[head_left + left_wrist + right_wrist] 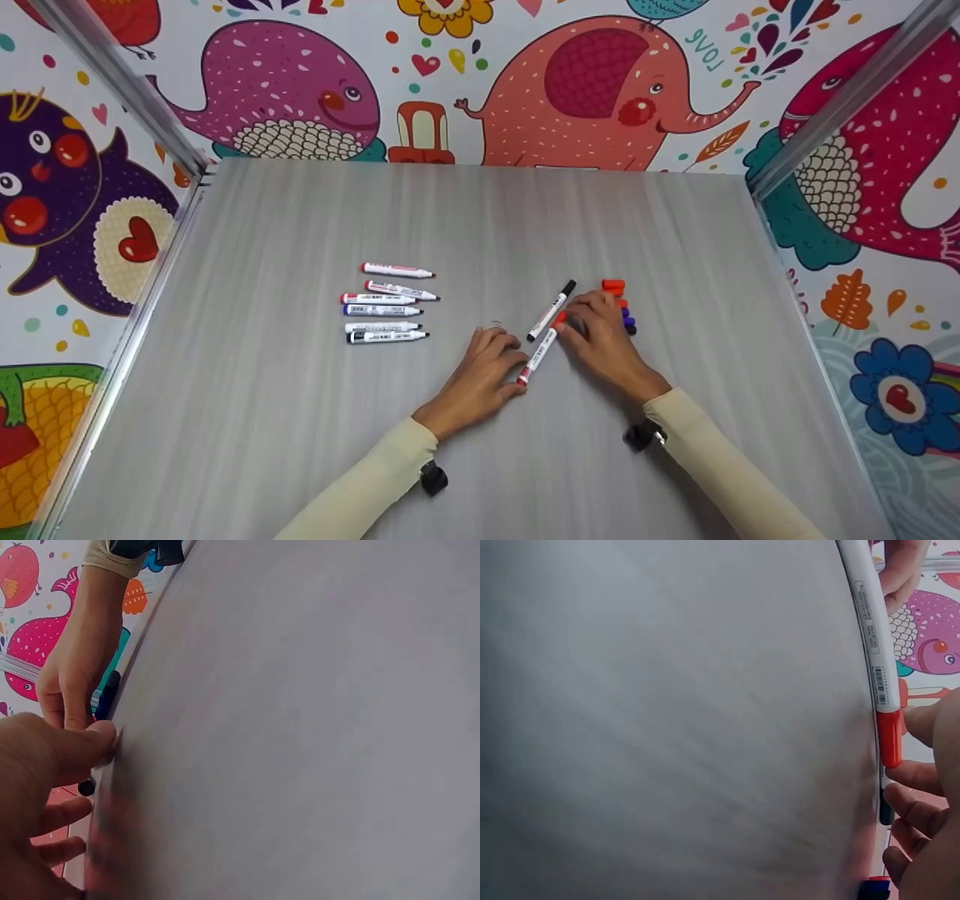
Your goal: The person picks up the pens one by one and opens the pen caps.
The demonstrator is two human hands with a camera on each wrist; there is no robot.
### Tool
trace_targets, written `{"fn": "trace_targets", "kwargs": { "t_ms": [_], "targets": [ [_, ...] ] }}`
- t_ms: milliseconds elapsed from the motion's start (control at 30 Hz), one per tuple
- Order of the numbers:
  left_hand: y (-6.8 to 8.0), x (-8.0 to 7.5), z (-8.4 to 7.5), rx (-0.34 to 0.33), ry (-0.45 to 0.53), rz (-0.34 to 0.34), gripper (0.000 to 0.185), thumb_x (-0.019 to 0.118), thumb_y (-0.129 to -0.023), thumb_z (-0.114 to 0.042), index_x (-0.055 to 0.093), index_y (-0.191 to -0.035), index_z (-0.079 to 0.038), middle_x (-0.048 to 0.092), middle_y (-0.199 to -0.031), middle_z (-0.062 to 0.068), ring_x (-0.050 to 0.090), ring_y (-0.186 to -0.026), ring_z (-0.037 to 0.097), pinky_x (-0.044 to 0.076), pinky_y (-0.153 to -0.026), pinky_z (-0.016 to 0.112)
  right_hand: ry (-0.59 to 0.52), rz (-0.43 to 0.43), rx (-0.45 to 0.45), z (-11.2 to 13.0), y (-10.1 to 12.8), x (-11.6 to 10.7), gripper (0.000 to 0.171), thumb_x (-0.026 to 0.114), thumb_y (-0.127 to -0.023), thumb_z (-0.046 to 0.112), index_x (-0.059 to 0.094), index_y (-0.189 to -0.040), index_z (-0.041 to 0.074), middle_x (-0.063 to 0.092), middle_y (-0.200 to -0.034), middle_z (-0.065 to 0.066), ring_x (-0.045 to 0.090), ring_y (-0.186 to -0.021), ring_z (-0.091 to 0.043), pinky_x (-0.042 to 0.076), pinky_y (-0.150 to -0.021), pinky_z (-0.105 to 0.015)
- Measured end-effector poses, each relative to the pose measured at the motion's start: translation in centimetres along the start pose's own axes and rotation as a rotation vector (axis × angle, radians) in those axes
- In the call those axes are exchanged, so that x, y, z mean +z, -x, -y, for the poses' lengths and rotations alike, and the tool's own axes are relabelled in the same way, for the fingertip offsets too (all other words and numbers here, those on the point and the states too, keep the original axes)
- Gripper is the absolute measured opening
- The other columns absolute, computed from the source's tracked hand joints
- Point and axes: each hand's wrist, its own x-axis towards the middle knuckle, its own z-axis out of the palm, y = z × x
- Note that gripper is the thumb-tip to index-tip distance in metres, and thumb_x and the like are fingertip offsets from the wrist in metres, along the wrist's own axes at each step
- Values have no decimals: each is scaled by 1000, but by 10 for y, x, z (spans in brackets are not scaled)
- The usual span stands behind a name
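In the head view a white marker with a red cap [543,351] lies slantwise between the two hands. My left hand [484,375] is at its lower end, thumb and forefinger apart, the thumb near the tip of the barrel. My right hand [604,334] pinches the red cap [889,739], seen closely in the right wrist view. A black-capped marker [551,311] lies just beyond, beside the right fingers. In the left wrist view my left hand [37,787] partly hides the markers.
Several uncapped markers, among them a blue-ended one [382,310] and a black-ended one [388,337], lie in a row at the left. Loose red caps [613,285] and dark blue caps [629,327] lie beyond the right hand. The grey table [300,420] is bounded by patterned walls.
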Motion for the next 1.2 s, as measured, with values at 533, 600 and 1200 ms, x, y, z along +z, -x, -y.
{"fn": "trace_targets", "kwargs": {
  "t_ms": [533, 600, 1200],
  "targets": [
    [-13, -29, -5, -228, 567, 207, 71, 98, -86, -23, 68, -148, -7, 64, -149, 6, 55, -143, 24, 43, -122, 45, -139, 18, -16, 34, -18, -20, 17, 79, -102, 10, 76, -115, -1, 68, -127, -22, 54, -129, -37, 41, -111, -51],
    [-14, -30, -5, -287, 679, 238, 73, 97, -87, -24, 65, -152, -9, 63, -154, 6, 54, -146, 24, 40, -125, 47, -174, 31, 22, 38, -19, -22, 18, 79, -103, 12, 75, -117, 1, 68, -130, -22, 55, -131, -34, 41, -114, -54],
    [-16, -35, -3, -335, 1199, 362, 83, 87, -93, -9, 45, -164, 1, 57, -155, 26, 66, -130, 47, 60, -101, 37, -456, 112, 265, 49, -24, -20, 20, 76, -106, 17, 71, -122, 6, 75, -116, -6, 69, -109, -23, 54, -101, -45]
  ]
}}
